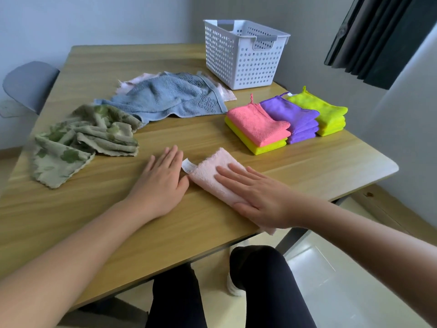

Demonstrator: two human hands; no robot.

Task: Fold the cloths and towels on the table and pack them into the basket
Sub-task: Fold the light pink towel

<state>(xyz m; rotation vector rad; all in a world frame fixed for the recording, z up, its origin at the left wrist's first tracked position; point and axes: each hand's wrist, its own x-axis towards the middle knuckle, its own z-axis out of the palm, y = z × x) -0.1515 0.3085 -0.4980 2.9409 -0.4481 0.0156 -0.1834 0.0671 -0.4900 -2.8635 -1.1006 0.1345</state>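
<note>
Left hand (163, 183): it is lying palm down on the bare desk (106, 216) near the near edge, forearm reaching in from the near left. Its fingers (170, 157) are lying straight and close together, gripping nothing; the thumb side is sitting just beside the pale pink cloth (210, 166) and its white label (188, 166).

Right hand (257, 197): it is pressing flat on the pale pink cloth, palm down, forearm coming in from the near right. Its fingers (230, 172) are extending straight and flat over the fabric, not curling round it.

The pale pink cloth is lying folded at the near edge, with one end overhanging that edge.

The white basket (243, 55) is standing at the far right corner. Three folded stacks are sitting along the right edge: pink-on-yellow stack (257, 126), purple stack (293, 117), lime stack (324, 112). An unfolded blue towel (170, 98) is lying toward the far edge, and a crumpled green patterned cloth (78, 143) is lying by the left edge.
</note>
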